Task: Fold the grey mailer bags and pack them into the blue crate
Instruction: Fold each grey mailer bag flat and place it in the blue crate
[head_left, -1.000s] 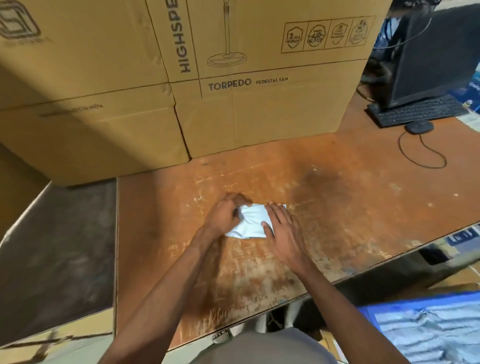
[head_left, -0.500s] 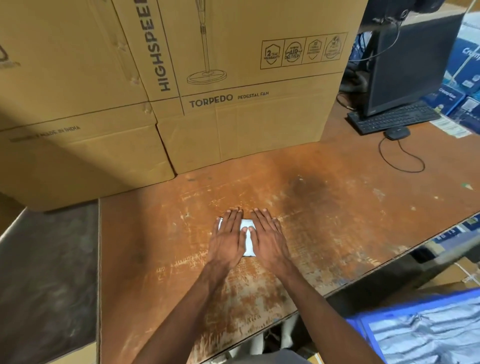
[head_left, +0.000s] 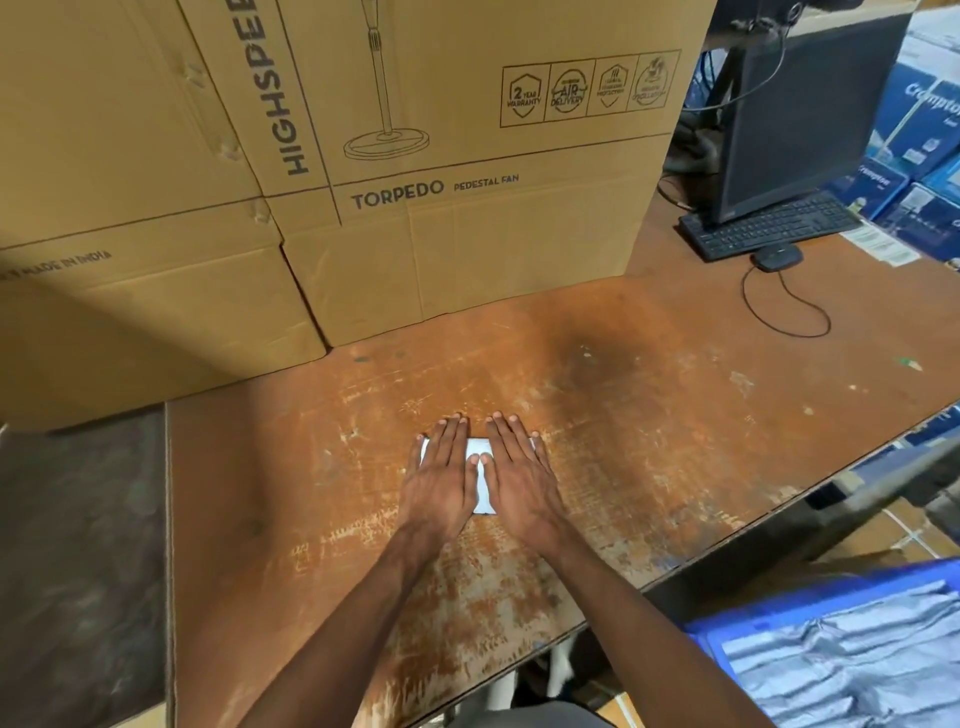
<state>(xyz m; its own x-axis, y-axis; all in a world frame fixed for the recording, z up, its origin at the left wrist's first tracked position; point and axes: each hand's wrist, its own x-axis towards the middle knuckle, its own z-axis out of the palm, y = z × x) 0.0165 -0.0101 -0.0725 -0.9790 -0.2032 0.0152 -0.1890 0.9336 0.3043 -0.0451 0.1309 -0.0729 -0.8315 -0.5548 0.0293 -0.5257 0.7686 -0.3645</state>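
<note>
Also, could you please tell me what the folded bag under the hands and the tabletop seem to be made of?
Folded mailer bag: probably thin plastic film, pale and smooth, lying flat in a crisp rectangle.
Tabletop: seemingly laminated wooden board, orange-brown finish scuffed, with pale patches showing through.

2 bare forearms reach in from below — no sleeves, watch or rings on the left hand (head_left: 441, 480) or right hand (head_left: 519, 475).

Your small folded pale-grey plastic mailer bag (head_left: 479, 475) lies flat on the table; crumpled grey bags fill the blue plastic crate (head_left: 707, 635).
</note>
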